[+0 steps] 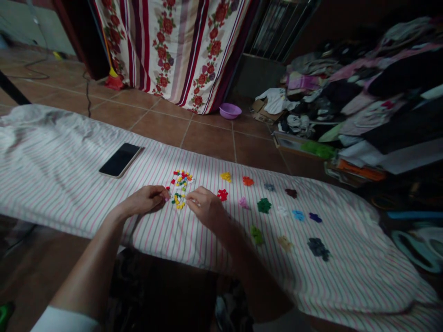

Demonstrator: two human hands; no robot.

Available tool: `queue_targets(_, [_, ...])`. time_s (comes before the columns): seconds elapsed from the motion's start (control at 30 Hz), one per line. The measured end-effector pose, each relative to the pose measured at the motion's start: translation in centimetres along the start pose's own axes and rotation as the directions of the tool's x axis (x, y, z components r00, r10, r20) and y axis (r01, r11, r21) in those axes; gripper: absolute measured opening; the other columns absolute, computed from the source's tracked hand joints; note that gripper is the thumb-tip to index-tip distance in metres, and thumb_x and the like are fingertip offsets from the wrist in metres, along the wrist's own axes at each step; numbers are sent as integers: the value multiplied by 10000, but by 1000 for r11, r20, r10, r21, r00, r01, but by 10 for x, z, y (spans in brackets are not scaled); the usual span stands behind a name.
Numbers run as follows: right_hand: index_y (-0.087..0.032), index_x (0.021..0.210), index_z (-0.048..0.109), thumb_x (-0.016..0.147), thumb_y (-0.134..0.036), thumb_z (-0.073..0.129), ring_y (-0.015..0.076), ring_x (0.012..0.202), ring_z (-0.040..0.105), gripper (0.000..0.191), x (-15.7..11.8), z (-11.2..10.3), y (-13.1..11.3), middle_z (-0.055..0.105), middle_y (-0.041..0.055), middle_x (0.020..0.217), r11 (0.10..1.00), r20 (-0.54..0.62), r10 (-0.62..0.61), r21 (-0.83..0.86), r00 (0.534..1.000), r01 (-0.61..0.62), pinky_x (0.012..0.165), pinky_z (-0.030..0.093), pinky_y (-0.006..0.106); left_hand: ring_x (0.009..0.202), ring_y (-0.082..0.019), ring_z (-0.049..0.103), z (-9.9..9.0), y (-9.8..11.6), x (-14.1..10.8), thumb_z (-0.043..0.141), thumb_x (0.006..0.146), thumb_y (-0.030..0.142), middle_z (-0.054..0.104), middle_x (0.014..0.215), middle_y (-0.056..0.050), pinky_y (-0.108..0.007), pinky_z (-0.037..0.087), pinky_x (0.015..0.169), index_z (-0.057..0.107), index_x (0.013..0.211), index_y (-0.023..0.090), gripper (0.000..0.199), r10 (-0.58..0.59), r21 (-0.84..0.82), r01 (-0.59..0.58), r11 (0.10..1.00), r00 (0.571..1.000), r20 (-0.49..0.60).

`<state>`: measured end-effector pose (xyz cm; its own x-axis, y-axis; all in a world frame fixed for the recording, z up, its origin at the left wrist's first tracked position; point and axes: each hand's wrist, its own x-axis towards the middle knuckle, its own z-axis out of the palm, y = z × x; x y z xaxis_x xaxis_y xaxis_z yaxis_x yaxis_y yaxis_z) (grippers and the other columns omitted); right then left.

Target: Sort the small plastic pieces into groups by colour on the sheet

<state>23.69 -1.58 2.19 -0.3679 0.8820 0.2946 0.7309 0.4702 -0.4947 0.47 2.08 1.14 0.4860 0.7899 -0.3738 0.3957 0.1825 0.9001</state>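
A mixed heap of tiny coloured pieces (180, 180), red, yellow, green and white, lies on the striped cloth (155, 161) between my hands. My left hand (152, 198) rests at the heap's left edge, its fingers curled together at the tips; what they hold, if anything, is too small to make out. At the right edge my right hand (207, 206) pinches thumb and forefinger beside the near yellow pieces (179, 203); anything in the pinch is hidden. Close by this hand lies a small red pile (222, 195).
Several single-colour piles spread rightward, among them yellow (226, 176), orange (248, 181), dark green (264, 205), lime (256, 235) and dark grey (318, 249). A phone (121, 160) lies at left. Beyond the cloth's far edge, a purple basin (230, 110) stands on the floor.
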Motion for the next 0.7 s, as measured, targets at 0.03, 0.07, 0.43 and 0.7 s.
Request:
queue_targets(0.03, [-188,813,686,879,-156,552,151,762,592,153,2,2,-4,635,37,812,1000,13,-14,2,1000,14,722,442,260,489,-67,359,0,1,-1,534,749,336,423,569,53,-197,245,457,556,912,167,236,3,-8,-3,1000,1000,-1])
queue_targets(0.07, [-186,818,687,886,-156,549,151,765,589,157,3,4,-7,631,39,815,1000,24,-27,0,999,27,722,439,261,483,-65,353,0,1,-1,532,751,335,418,562,56,-196,239,453,552,911,165,235,2,-17,-2,1000,1000,0])
queue_targets(0.43, [-183,757,662,910,-173,544,166,761,524,193,11,23,-10,558,32,752,990,73,-120,-65,990,125,706,414,286,455,-68,367,-6,-8,-1,513,797,368,446,538,44,-201,256,435,593,907,148,258,46,73,-42,996,997,-59])
queue_targets(0.7, [-180,821,675,924,-186,517,165,809,530,189,15,28,-11,586,48,826,986,84,-122,-105,989,131,750,430,283,476,-80,397,-6,-3,-5,515,802,388,487,551,30,-208,294,454,604,889,144,274,72,123,-60,991,993,-95])
